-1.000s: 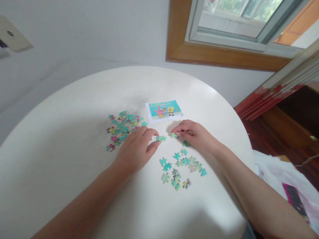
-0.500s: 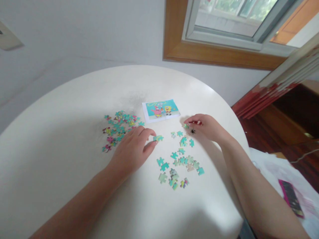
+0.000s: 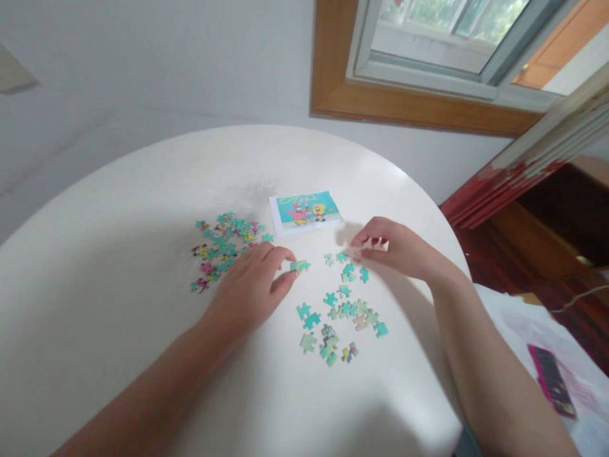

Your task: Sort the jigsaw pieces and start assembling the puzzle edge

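My left hand (image 3: 254,279) rests on the white table (image 3: 118,355), its thumb and forefinger pinching a short strip of joined teal and yellow puzzle pieces (image 3: 301,266). Over the table to the right, my right hand (image 3: 390,244) has its fingers curled around a puzzle piece, mostly hidden and blurred at the fingertips. Just left of those fingertips lie a teal puzzle piece (image 3: 341,257) and a pale one (image 3: 329,259). More loose teal pieces (image 3: 349,273) sit below that hand.
A heap of mixed puzzle pieces (image 3: 223,244) lies beyond my left hand. The cartoon reference picture (image 3: 309,211) is behind both hands. Nearer me are several spread pieces (image 3: 352,310). Off the table's right side, a pink-edged phone (image 3: 552,381) lies on a white cloth.
My right hand has shifted slightly toward the teal pieces, and the piece at its fingertips has left its spot. A dark piece beneath it is now covered. My left hand stays on the strip.
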The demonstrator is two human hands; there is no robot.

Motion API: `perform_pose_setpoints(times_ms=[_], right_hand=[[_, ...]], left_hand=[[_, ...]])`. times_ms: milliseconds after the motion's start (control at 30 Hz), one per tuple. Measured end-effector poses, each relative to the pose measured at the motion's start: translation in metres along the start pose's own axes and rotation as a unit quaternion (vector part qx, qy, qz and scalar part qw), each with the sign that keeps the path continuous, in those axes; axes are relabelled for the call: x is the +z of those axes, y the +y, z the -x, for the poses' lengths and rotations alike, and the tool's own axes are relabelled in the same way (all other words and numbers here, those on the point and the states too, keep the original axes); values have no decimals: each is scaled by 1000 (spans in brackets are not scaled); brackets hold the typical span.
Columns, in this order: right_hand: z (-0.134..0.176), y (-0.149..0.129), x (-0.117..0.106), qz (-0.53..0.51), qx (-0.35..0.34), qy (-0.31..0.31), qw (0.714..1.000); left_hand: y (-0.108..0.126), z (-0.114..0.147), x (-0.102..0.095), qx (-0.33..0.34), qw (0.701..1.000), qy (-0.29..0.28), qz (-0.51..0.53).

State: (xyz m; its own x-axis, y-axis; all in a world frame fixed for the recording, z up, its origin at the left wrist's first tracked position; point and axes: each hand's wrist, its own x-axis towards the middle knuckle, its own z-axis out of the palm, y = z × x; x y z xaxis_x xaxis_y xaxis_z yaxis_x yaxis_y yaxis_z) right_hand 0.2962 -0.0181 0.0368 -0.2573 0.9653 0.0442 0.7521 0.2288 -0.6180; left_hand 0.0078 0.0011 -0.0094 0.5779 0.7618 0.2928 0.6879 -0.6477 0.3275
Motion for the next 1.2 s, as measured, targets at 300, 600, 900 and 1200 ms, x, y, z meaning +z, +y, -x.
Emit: perform_pose_setpoints(times_ms=[300, 600, 900, 1200], right_hand=[[6, -21, 4, 12, -59, -137, 989], [4, -18, 9, 0, -53, -132, 990], [3, -21, 11, -72, 25, -81, 994], [-10, -28, 57, -154, 33, 3, 988]], left_hand=[[-1, 0, 0, -9, 1000, -5, 7], [1, -1, 0, -13, 1000, -4, 7], [1, 0, 1, -15, 1000, -11, -5], [1, -1, -2, -13, 1000, -23, -6]])
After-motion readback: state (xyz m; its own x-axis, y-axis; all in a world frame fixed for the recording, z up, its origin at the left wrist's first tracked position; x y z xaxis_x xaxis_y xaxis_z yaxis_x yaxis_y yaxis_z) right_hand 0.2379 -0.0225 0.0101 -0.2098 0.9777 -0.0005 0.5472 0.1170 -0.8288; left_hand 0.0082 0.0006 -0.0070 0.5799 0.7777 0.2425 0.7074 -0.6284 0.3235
